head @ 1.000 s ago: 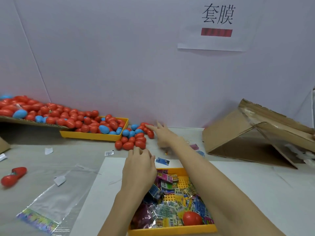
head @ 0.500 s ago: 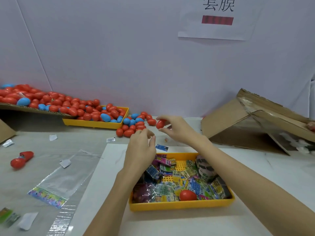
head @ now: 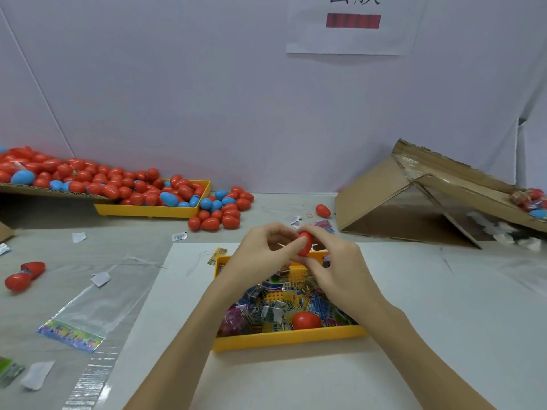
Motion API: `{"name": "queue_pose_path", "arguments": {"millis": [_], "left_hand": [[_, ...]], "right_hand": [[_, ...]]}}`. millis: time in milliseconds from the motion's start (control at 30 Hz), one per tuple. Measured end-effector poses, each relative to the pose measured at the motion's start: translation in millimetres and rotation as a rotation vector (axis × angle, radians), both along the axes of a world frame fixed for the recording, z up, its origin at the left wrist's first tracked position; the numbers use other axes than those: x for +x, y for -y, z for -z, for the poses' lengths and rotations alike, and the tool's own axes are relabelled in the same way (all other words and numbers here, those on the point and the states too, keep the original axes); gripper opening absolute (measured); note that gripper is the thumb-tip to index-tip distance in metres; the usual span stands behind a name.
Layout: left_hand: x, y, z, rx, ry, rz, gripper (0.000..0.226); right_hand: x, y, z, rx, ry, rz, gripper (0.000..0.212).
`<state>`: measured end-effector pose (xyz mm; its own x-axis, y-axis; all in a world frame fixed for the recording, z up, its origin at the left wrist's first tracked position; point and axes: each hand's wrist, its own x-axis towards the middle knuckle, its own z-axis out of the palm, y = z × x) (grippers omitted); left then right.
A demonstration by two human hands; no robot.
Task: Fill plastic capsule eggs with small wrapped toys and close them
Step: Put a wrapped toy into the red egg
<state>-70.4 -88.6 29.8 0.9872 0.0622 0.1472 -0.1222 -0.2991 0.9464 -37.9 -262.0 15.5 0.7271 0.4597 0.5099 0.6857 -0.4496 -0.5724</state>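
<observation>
Both hands meet over the far end of the yellow tray [head: 284, 338]. My right hand [head: 334, 267] and my left hand [head: 263, 255] pinch one red capsule egg [head: 305, 243] between their fingertips. Whether the egg is closed I cannot tell. The tray holds several small wrapped toys [head: 281, 300] and another red egg [head: 305, 320]. A heap of red and blue eggs [head: 219, 211] lies on the table beyond the hands, spilling out of a second yellow tray [head: 148, 210].
A tipped cardboard box [head: 414, 196] lies at the right with some eggs on it. A lone red egg [head: 322, 210] sits near it. An opened red egg [head: 25, 275], clear plastic bags [head: 97, 306] and paper scraps lie at the left.
My right hand picked a red egg from the heap and brought it back over the tray. My left hand rose to meet it and now pinches the egg too.
</observation>
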Motion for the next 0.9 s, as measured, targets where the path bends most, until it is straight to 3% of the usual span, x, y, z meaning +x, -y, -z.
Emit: {"name": "queue_pose_path", "arguments": {"millis": [133, 267, 300, 400, 500, 667, 733, 900], "left_hand": [[-2, 4, -1, -0.082, -0.067, -0.015, 0.031], [0, 1, -1, -0.114, -0.121, -0.065, 0.022], [1, -2, -2, -0.126, -0.115, -0.081, 0.020], [2, -12, -4, -0.215, -0.094, -0.075, 0.015], [3, -17, -4, -0.336, -0.125, -0.060, 0.018], [4, -16, -9, -0.539, -0.174, 0.022, 0.027], [3, -14, -10, -0.582, -0.177, 0.048, 0.031], [2, -13, -10, -0.508, -0.175, 0.006, 0.037]], "right_hand": [[3, -1, 4, -0.114, 0.069, 0.065, 0.045], [6, 5, 2, -0.175, -0.129, 0.000, 0.078], [6, 9, 2, -0.196, -0.150, -0.009, 0.078], [8, 19, 0, -0.444, -0.078, 0.026, 0.042], [10, 19, 1, -0.610, -0.116, 0.030, 0.033], [10, 16, 2, -0.508, -0.133, 0.048, 0.010], [9, 16, 2, -0.504, -0.133, 0.049, 0.010], [6, 16, -3, -0.315, -0.124, 0.049, 0.005]]}}
